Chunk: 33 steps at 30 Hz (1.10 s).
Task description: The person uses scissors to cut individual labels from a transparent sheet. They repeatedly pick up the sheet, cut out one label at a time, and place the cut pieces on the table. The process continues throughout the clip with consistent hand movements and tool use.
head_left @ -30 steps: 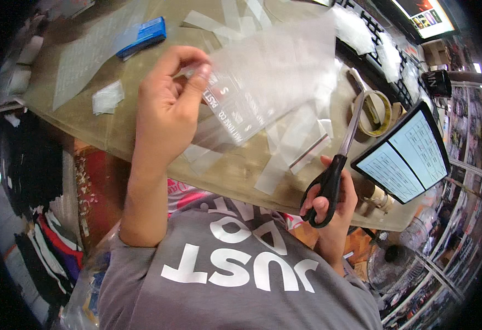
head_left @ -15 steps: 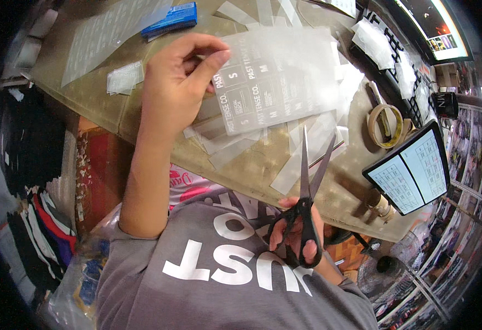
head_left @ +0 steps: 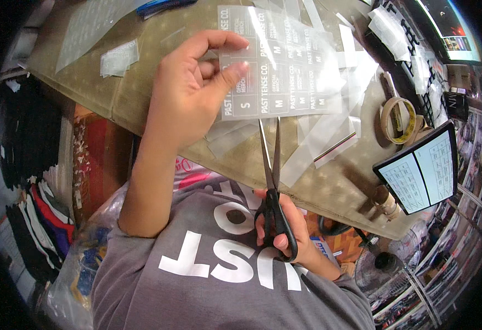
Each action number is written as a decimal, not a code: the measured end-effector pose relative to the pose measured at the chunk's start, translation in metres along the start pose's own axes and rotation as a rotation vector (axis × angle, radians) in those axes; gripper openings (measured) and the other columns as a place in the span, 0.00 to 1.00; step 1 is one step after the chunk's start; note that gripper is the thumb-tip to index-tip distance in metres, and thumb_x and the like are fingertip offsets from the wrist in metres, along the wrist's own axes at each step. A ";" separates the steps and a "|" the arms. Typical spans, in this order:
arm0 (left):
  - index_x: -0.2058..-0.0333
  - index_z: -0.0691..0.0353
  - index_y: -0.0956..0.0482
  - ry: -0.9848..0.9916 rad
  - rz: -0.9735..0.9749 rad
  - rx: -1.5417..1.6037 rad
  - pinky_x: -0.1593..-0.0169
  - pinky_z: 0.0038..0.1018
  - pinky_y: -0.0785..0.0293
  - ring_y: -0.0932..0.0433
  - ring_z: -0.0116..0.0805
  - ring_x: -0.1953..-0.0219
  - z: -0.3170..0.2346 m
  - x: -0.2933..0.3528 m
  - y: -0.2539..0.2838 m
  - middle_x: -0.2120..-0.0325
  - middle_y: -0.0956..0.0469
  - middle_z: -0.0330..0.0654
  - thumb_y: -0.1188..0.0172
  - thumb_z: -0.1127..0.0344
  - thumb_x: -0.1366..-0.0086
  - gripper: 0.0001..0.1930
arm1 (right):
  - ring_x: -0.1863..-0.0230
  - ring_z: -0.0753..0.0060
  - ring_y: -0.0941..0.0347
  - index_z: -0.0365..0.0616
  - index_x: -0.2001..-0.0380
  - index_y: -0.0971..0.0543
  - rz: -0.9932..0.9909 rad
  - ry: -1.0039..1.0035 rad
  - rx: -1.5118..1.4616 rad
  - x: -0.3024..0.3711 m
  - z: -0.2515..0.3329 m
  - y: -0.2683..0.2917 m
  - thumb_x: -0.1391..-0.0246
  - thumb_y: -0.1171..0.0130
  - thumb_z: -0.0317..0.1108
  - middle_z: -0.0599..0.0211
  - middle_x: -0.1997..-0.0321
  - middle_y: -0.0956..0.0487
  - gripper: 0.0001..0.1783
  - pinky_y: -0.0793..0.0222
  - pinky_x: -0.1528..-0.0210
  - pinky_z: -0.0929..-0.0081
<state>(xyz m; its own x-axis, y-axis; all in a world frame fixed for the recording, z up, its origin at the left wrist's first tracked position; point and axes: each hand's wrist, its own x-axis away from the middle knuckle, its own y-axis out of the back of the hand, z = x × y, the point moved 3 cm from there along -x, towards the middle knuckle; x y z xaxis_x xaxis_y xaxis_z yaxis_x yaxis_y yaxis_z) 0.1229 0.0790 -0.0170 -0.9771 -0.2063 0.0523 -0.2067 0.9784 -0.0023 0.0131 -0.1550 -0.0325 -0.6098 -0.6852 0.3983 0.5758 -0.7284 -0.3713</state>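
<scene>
Currently the left hand (head_left: 188, 91) pinches a clear film sheet of printed labels (head_left: 285, 66) at its left edge, thumb on top and fingers under, lifting it just above the counter (head_left: 142, 71). The right hand (head_left: 287, 234) has its grip closed through the handles of black scissors (head_left: 271, 181); the blades are parted narrowly, tips at the sheet's lower edge, about a third of the way in from its left side.

Progress, as a judgement: the cut into this sheet looks only just begun or about to begin, since the label grid appears whole and no slit shows above the blade tips. Loose clear strips (head_left: 318, 137) and offcuts lie under and beside the sheet, so some trimming looks done already; most of the labels on this sheet are left to separate.

Around: a small cut piece of film (head_left: 118, 57) and a larger sheet (head_left: 86, 25) at far left, a blue object (head_left: 161, 5) at the top edge, a roll of tan tape (head_left: 398, 121) to the right, a tablet (head_left: 420, 170) propped at the counter's right corner, more film pieces (head_left: 389, 25) top right.

In the way: the strips under the sheet could get caught in the blades. The left thumb sits near the cut line.
</scene>
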 end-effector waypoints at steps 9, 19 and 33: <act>0.43 0.68 0.42 0.147 0.158 0.164 0.49 0.25 0.27 0.26 0.31 0.53 0.000 0.028 -0.006 0.52 0.31 0.46 0.43 0.85 0.47 0.31 | 0.77 0.82 0.32 0.33 0.39 0.43 -0.018 0.056 0.004 -0.022 0.004 -0.009 0.48 0.44 0.61 0.71 0.78 0.29 0.47 0.39 0.74 0.82; 0.45 0.66 0.40 0.186 0.172 0.228 0.58 0.21 0.24 0.25 0.29 0.56 0.001 0.034 -0.009 0.56 0.29 0.47 0.44 0.83 0.46 0.29 | 0.77 0.82 0.33 0.32 0.39 0.42 -0.069 0.057 0.049 -0.027 0.008 -0.011 0.48 0.43 0.60 0.72 0.78 0.29 0.47 0.39 0.74 0.83; 0.43 0.68 0.42 0.192 0.194 0.239 0.53 0.21 0.24 0.26 0.31 0.53 -0.002 0.032 -0.009 0.51 0.33 0.49 0.45 0.86 0.47 0.31 | 0.76 0.81 0.32 0.33 0.39 0.41 -0.088 0.086 0.103 -0.027 0.007 -0.009 0.48 0.40 0.56 0.71 0.78 0.28 0.45 0.37 0.73 0.82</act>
<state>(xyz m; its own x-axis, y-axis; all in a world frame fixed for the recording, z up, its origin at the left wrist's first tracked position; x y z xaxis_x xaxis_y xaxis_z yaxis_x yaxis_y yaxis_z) 0.0936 0.0637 -0.0135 -0.9766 0.0110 0.2146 -0.0468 0.9638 -0.2626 0.0281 -0.1293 -0.0340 -0.7024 -0.6195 0.3506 0.5681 -0.7846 -0.2483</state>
